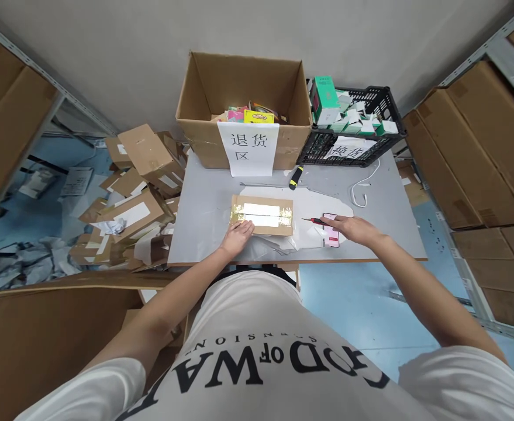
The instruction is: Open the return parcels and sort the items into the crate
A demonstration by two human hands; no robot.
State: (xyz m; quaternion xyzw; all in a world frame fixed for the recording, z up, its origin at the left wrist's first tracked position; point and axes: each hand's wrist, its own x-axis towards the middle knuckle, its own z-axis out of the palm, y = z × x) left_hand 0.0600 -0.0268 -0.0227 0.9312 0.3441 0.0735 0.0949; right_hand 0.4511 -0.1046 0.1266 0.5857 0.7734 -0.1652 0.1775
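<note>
A small brown cardboard box lies on the table, with clear yellowish tape at both ends and a white label across its top. A dark line runs along the middle of the label. My left hand rests on the box's near left corner, fingers laid over its top. To the right, my right hand is closed on a slim red and black craft knife whose thin tip points left, apart from the box. Beneath that hand lies a phone with a lit pinkish screen, partly covered.
Behind stand a large open carton with colourful packets and a black crate of green and white boxes. A black and yellow tool and white cable lie on the grey table. Discarded cartons pile up left.
</note>
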